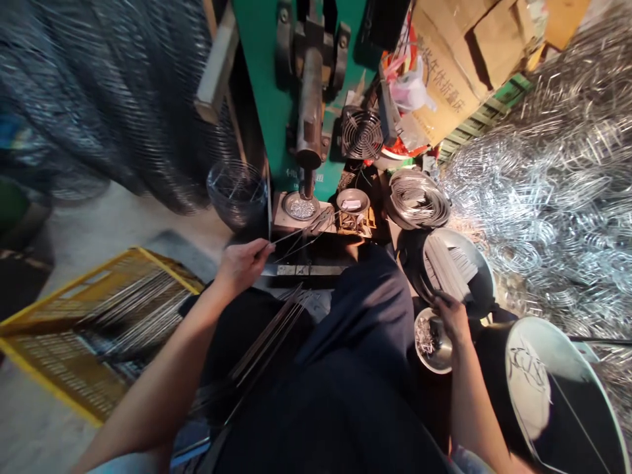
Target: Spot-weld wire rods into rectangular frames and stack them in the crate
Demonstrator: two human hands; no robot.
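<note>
My left hand [243, 264] is closed in a pinch on a thin metal wire [291, 234], which reaches right toward the press base. The press's metal ram [309, 125] hangs over a round dish of small shiny metal pieces [302, 207]. My right hand [453, 319] is at the near end of a stack of flat metal strips [444, 266] in a round pan [486, 270]. Its fingers are bent against the strip ends, and their tips are partly in shadow. Just below stands a bowl of small metal pieces [425, 336]. Several thin rods [269, 339] lie across my lap.
A yellow crate [49, 368] of metal rods stands at left. Wire coils hang behind it; shiny wire rings [523, 197] pile up at right. A small fan [362, 131], a strip coil [419, 197] and cardboard [444, 72] stand beside the green press; a bucket [592, 355] is lower right.
</note>
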